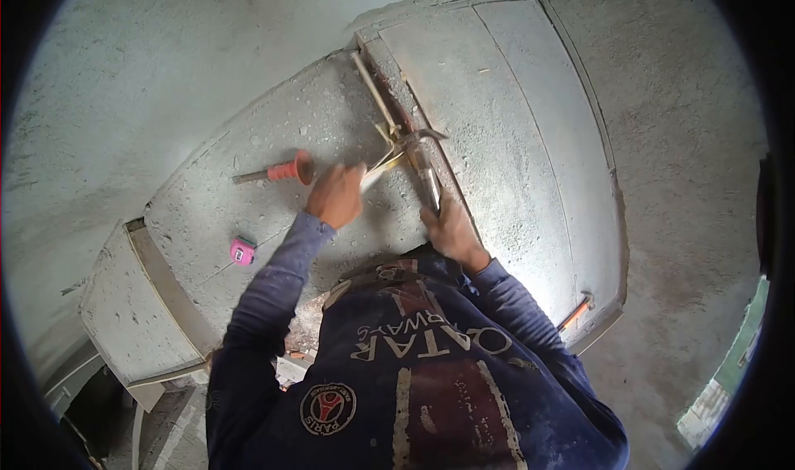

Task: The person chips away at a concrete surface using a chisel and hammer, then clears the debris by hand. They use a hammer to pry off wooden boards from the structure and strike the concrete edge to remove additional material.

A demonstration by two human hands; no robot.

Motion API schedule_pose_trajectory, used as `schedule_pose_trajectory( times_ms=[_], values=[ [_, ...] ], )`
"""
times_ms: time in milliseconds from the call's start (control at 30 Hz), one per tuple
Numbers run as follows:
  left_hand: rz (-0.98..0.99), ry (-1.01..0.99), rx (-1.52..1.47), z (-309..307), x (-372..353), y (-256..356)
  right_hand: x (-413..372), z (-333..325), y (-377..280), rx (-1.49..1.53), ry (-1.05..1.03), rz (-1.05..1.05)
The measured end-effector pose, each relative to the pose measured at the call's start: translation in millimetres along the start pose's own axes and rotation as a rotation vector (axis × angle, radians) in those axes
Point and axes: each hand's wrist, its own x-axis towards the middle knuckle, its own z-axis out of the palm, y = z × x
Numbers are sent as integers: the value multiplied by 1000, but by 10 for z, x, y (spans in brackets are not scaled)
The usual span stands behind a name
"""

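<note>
My left hand [338, 197] is closed around the near end of a pale splintered strip of wood [378, 173]. In my right hand [455, 231] is the handle of a claw hammer [429, 176], its head lying over the strip's far end. Beyond the hammer head, a longer pale stick [372, 87] runs along the foot of a raised ledge [397, 68]. Just left of my left hand lies a chisel with a red guarded grip [286, 170]. A pink tape measure [242, 250] rests farther left on the grey dusty surface.
Rubble and dust are strewn over the left slab [273, 122]. A higher grey slab [497, 130] rises on the right, with an orange-handled hammer [575, 313] near its lower edge. Rough walls [166, 64] stand around. A recessed step [170, 292] drops at lower left.
</note>
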Motion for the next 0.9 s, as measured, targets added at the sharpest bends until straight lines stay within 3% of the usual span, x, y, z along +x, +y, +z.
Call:
schedule_pose_trajectory(
  times_ms=[33, 100, 133, 200, 233, 333, 400, 467, 500, 533, 600, 700, 733, 800, 900],
  values=[
    [6, -7, 3, 19, -162, -19, -59, 25, -51, 6, -31, 63],
    [-274, 4, -263, 33, -569, -74, -33, -182, -375, -9, -67, -44],
    [-286, -15, -268, 19, -760, -73, -92, -225, -486, -16, -92, -121],
    [-308, 129, -283, -92, -938, -124, 22, -337, -603, 139, -15, -227],
    [-300, 238, -256, -129, -1034, -126, 55, -467, -728, 250, -76, -163],
    [-339, 238, -259, -479, -1324, -106, 64, -709, -867, 541, -106, -61],
    [-429, 186, -336, -676, -1628, -220, 105, -789, -781, 468, -30, -125],
    [-428, 418, -124, -718, -1859, -350, 34, -864, -823, 588, -66, -19],
    [-381, 503, 156, -816, -1898, -371, 5, -845, -810, 515, -24, -26],
    [-377, 504, 149, -850, -1848, -339, -16, -821, -785, 510, -18, -24],
    [-479, 747, -262, -792, -1613, -93, -50, -803, -766, 385, 30, -25],
    [-217, 603, -765, -202, -929, 276, -45, -842, -913, 192, 54, -89],
    [-239, 417, -998, 37, -718, 445, -44, -880, -969, 70, 57, -124],
    [-212, 158, -954, 665, -306, 655, 53, -1073, -1136, -225, -57, -244],
    [-57, 70, -900, 1166, 2, 1013, 222, -1161, -1659, -404, -170, -613]
  ],
)
